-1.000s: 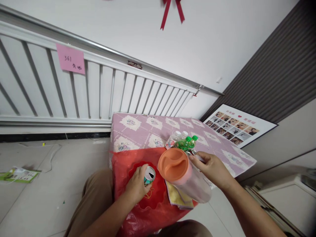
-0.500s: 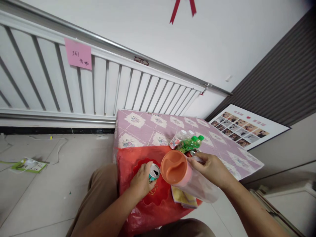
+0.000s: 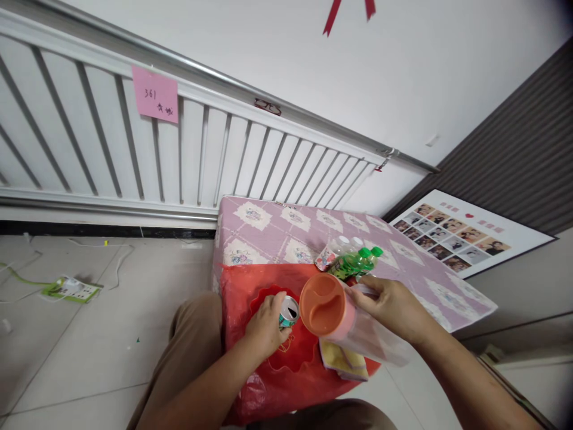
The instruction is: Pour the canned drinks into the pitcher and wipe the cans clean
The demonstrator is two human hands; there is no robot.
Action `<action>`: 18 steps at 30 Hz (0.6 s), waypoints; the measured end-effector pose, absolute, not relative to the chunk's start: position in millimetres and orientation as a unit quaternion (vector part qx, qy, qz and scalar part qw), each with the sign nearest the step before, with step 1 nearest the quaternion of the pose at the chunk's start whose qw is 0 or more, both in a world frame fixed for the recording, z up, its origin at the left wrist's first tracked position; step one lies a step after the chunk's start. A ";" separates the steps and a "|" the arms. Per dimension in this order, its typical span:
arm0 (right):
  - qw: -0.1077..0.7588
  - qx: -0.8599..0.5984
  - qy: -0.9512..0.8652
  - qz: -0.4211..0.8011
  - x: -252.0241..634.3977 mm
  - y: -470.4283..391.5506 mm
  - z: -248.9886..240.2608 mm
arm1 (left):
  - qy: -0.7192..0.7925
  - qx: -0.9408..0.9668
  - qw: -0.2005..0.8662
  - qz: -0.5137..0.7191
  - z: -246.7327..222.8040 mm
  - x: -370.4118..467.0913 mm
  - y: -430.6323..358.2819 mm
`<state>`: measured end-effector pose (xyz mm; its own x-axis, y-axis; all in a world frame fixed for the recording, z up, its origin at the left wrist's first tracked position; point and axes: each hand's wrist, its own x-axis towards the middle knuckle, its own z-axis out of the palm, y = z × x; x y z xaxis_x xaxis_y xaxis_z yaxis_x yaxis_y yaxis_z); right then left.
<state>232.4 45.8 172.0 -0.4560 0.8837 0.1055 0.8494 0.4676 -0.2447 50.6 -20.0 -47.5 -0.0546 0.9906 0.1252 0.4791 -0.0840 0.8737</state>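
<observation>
My left hand (image 3: pixel 267 327) is wrapped around an opened drink can (image 3: pixel 289 313), its silver top and dark mouth hole facing me, over a red scalloped tray (image 3: pixel 293 357). In my right hand (image 3: pixel 388 303) is the handle of a clear plastic pitcher (image 3: pixel 380 341) with an orange lid (image 3: pixel 323 304). The pitcher is tilted, its lid end pointing left toward the can, and its lower end reaches right past the table's edge. I cannot make out any liquid leaving the spout. The lid's rim is very near the can; whether they touch is unclear.
Several bottles with green caps (image 3: pixel 364 253) and white caps lie behind the pitcher on the floral tablecloth (image 3: pixel 286 221). A folded yellow cloth (image 3: pixel 344 360) rests on the red plastic sheet (image 3: pixel 268 397). A radiator (image 3: pixel 206 149) lines the wall; a power strip (image 3: pixel 74 289) is on the floor.
The whole view has shifted, so everything appears slightly further right. Both hands keep their holds on the can and the pitcher, with the lid still close beside the can.
</observation>
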 end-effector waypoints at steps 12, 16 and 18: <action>0.079 -0.513 -0.852 0.061 229.5 51.9 169.3 | 0.601 0.609 0.322 0.405 -45.7 49.5 -20.3; 0.075 -0.521 -0.848 0.060 226.3 52.0 170.9 | 0.603 0.607 0.325 0.402 -44.6 48.8 -20.6; 0.069 -0.525 -0.846 0.060 224.5 51.6 171.9 | 0.603 0.607 0.326 0.401 -44.0 48.7 -20.8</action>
<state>224.5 51.6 171.9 -0.4387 0.8970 0.0535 0.8803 0.4410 -0.1747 48.7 -20.8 -44.0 -0.0502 0.9942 0.0950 0.4714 -0.0603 0.8798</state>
